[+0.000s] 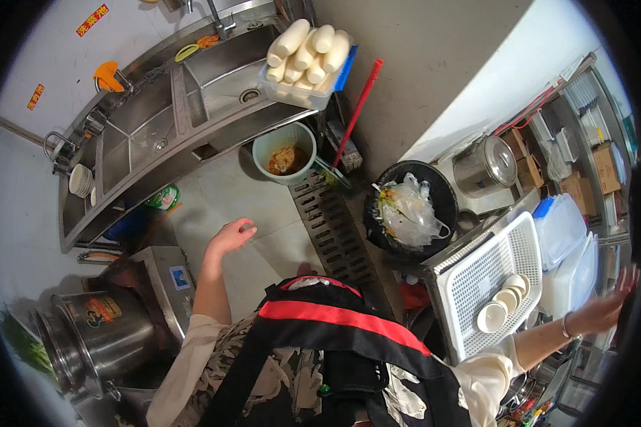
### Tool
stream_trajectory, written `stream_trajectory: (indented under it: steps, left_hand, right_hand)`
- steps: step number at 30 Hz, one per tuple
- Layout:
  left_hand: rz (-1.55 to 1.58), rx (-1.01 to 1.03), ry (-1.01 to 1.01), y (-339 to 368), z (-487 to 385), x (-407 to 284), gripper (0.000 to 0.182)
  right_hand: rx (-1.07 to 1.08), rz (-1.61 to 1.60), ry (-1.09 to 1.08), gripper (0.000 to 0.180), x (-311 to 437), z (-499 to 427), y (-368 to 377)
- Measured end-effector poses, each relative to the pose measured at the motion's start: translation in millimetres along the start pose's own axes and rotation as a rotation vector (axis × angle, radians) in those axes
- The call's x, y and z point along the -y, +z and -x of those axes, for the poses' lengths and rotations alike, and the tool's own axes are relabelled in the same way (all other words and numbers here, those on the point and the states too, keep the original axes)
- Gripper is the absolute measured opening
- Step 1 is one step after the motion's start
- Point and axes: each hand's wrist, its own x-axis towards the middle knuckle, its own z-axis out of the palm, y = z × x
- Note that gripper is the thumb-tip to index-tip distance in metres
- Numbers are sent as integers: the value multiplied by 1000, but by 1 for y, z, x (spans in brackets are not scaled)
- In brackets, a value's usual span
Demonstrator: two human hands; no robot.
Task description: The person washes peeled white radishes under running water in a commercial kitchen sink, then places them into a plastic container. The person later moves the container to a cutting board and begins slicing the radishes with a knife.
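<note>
My left hand [233,235] hangs over the tiled floor with its fingers loosely bent and nothing in it. Far to the right, my right hand [611,304] is stretched out with fingers spread, slightly blurred at the dark rim of the view. A bracelet circles that wrist. Nothing shows in this hand; whether its fingertips touch anything, I cannot tell. Nearest to it are translucent plastic boxes [570,283]. Beside them lies a white perforated plastic basket [478,283] holding several small white bowls [494,316].
A steel sink [229,80] curves along the wall, with a tub of pale peeled vegetables [307,56] at its end. Below stand a bucket [259,155] with food waste, a floor grate [331,235] and a black bin [374,224]. A large steel pot [112,331] is at left.
</note>
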Motion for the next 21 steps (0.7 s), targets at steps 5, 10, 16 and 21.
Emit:
stream_trajectory:
  steps: [5,10,16,21]
  left_hand:
    - [226,-44,68,-55,-1,-3,58]
    - [478,-18,177,-96,-23,-27,60]
    - [535,-13,272,-155,-81,-81,57]
    - [569,-12,253,-205,-164,-154,53]
  right_hand:
    - [376,-784,281,50,109,14,108]
    - [765,-1174,621,62,194,79,220]
    - [1221,-1401,945,77,273,183,348]
    - [1365,-1357,1121,70,303,224,477]
